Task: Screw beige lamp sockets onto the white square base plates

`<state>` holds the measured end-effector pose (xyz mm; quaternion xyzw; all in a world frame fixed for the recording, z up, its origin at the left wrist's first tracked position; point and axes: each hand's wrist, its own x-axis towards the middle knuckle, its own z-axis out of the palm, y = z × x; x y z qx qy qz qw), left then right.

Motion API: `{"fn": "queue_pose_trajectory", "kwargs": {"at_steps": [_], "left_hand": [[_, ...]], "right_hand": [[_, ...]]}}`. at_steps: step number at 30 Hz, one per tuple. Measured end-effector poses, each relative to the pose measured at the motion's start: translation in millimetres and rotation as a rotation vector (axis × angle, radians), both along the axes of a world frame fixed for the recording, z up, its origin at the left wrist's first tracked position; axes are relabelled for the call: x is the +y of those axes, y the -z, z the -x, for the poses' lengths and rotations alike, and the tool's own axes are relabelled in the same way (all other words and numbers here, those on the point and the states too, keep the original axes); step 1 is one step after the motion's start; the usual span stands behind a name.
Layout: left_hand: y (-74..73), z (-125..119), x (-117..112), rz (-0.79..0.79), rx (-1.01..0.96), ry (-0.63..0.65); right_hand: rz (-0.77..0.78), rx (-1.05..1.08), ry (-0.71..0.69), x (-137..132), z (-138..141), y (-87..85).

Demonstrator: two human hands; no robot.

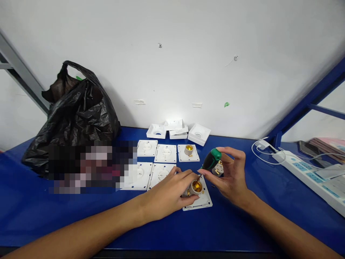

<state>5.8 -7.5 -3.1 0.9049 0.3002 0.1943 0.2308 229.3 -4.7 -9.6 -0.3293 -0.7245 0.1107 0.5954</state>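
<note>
My left hand (pixel 171 194) is closed around a lamp socket (pixel 194 187) with a gold-coloured threaded inside, which sits on a square white base plate (pixel 205 202). Between the thumb and fingers of my right hand (pixel 234 178) is a screwdriver (pixel 212 159) with a green and black handle. It is tilted, and its shaft points down into the socket; the tip cannot be made out. Partly behind my right hand lies a loose socket part (pixel 217 169) with brass terminals. Beyond my hands, a similar socket (pixel 189 149) stands on another white plate (pixel 182 157).
Several white plates (pixel 165 153) lie in rows left of centre. White square covers (pixel 199 133) are piled by the wall. A black plastic bag (pixel 78 115) stands at left beside a blurred-out patch. A power strip (pixel 309 176) with white cables lies at right, near a phone (pixel 309 149).
</note>
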Motion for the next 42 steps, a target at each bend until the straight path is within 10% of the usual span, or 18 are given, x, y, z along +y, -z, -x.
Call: {"fn": "queue_pose_trajectory", "kwargs": {"at_steps": [18, 27, 42], "left_hand": [[1.6, 3, 1, 0.08, 0.025, -0.007], [-0.6, 5, 1, 0.106, 0.045, 0.023], [-5.1, 3, -3, 0.092, 0.046, 0.023]], "right_hand": [[-0.112, 0.194, 0.198, 15, -14, -35.0], [0.137, -0.155, 0.096, 25, -26, -20.2], [0.061, -0.139, 0.121, 24, -24, -20.0]]}}
